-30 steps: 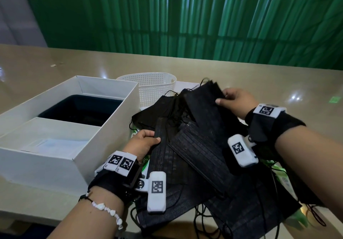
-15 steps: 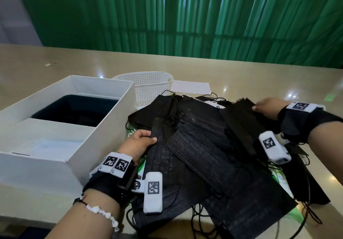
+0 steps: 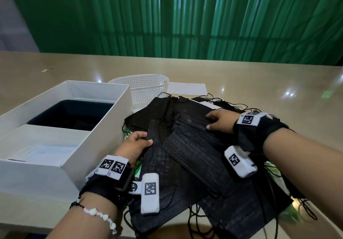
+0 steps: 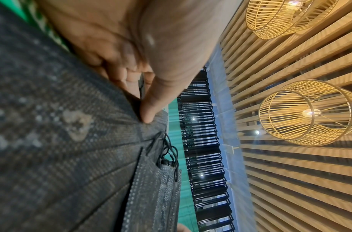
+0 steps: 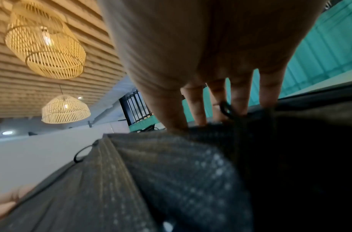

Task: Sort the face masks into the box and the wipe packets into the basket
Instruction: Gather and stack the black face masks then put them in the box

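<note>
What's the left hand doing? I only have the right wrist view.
Observer: The left hand pinches the edge of a mask at the pile's left side, thumb on top.
Operator: Where's the basket?
Observer: The basket stands behind the pile, beside the box.
Operator: Any wipe packets showing?
Observer: A green packet peeks out from under the masks by the left wrist.
</note>
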Demonstrator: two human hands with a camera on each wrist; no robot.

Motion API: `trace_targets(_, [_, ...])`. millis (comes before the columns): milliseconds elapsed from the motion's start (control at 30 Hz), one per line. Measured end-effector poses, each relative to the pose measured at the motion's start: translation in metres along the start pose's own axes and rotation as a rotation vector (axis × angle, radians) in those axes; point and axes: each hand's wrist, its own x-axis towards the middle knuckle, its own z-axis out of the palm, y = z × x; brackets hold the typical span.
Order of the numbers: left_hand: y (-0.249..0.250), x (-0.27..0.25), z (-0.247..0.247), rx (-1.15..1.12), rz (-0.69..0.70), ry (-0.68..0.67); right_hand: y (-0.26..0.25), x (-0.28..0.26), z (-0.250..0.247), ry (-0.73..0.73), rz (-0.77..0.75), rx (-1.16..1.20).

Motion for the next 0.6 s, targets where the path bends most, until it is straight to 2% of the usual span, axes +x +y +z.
trace_targets(100, [0.001, -0.002, -0.001, -0.009, 0.019, -0.006, -0.007, 0.008, 0.008, 0.021, -0.008, -0.019])
trace_targets(267, [0.001, -0.001, -0.002, -0.028, 0.021, -0.009, -0.014, 0.007, 0.005, 0.040, -0.117, 0.097])
trace_targets(333, [0.000, 0.000, -0.002, -0.031, 0.018, -0.004, -0.014, 0.007, -0.001, 0.099, -0.161, 0.200])
trace_targets(500, [-0.001, 0.001, -0.002, -0.024, -0.016, 0.009, -0.018, 0.000, -0.036, 0.382, -0.219, 0.527])
trace_targets(600, [-0.001, 0.001, -0.003, -0.024, -0.028, 0.011, -0.019, -0.007, -0.058, 0.449, -0.193, 0.722])
